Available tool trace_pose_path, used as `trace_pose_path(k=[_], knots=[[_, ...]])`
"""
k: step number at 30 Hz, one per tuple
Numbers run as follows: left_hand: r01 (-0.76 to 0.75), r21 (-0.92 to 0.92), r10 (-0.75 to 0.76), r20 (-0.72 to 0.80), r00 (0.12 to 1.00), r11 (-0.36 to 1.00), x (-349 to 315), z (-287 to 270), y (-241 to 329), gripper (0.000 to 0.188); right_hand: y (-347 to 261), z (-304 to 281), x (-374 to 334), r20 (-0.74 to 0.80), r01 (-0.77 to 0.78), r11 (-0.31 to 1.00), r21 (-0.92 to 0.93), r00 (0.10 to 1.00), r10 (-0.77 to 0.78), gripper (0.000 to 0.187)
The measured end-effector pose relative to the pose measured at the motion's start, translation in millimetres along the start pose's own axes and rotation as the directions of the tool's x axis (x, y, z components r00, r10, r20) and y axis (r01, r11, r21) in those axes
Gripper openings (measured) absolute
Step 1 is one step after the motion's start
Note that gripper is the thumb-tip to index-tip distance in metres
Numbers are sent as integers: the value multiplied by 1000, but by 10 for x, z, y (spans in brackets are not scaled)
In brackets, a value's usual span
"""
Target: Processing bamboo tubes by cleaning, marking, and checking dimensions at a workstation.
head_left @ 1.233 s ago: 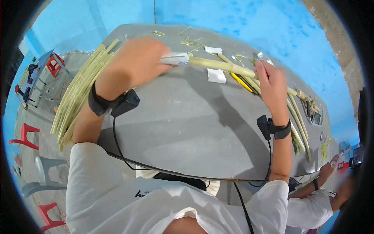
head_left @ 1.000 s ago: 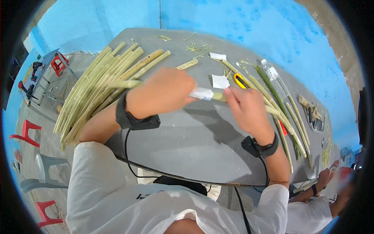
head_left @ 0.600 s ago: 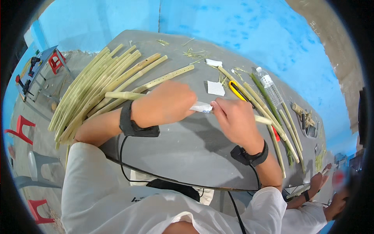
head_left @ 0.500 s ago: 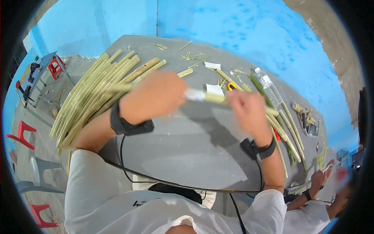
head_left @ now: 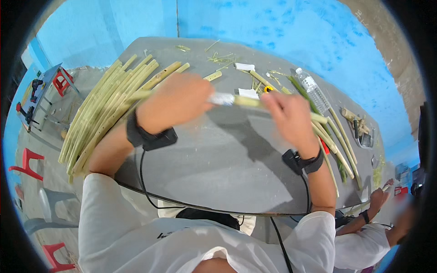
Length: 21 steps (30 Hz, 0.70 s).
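A pale green bamboo stick (head_left: 247,101) lies crosswise in front of me, held above the table. My left hand (head_left: 177,99), blurred by motion, is closed round its left part. A crumpled white wrap (head_left: 221,98), perhaps paper or cloth, shows round the stick beside that hand; its grip hides the rest. My right hand (head_left: 291,113) grips the stick farther right, thumb along it, and the stick's end (head_left: 320,118) juts out past the hand. Both wrists carry black straps with cabled boxes.
Many bamboo sticks (head_left: 102,109) lie piled at left. At right are more sticks (head_left: 341,141), a clear plastic bottle (head_left: 313,90), a yellow-handled tool (head_left: 267,89) and white pieces (head_left: 245,67). Another person's arm (head_left: 364,223) reaches in at lower right. Red stools (head_left: 31,161) stand left.
The whole view has shifted slightly. Both hands and the stick sit a little higher in the picture, with the grips and the white wrap much the same.
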State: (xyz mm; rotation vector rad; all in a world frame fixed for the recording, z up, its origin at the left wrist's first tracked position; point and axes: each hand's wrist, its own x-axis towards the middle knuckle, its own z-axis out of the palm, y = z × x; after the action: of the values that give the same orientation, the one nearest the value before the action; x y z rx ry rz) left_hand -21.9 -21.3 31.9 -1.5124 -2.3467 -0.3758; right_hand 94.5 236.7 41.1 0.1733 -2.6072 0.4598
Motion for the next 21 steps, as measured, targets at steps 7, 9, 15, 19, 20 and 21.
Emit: trace_pose_path(k=[7, 9, 15, 19, 20, 21], knots=[[73, 39, -70, -71, 995, 997, 18, -113, -22, 25, -30, -47, 163, -63, -104, 992, 64, 992, 108, 41], [-7, 23, 10, -133, 991, 1000, -46, 22, 91, 27, -300, 119, 201, 55, -14, 1000, 28, 998, 12, 37], [44, 64, -40, -61, 997, 997, 27, -142, -140, 25, 259, -89, 241, 44, -228, 971, 70, 973, 225, 28], [63, 20, -61, -67, 996, 998, 48, 31, -121, 19, 179, -78, 202, -41, -197, 978, 63, 979, 200, 31], [-26, 61, 35, -148, 988, 998, 1, 118, -70, 20, 67, 44, 190, -47, -196, 978, 75, 979, 200, 31], [-26, 70, 36, -140, 989, 997, -22, 179, -15, 20, -65, 196, 184, 73, -115, 989, 97, 991, 108, 31]])
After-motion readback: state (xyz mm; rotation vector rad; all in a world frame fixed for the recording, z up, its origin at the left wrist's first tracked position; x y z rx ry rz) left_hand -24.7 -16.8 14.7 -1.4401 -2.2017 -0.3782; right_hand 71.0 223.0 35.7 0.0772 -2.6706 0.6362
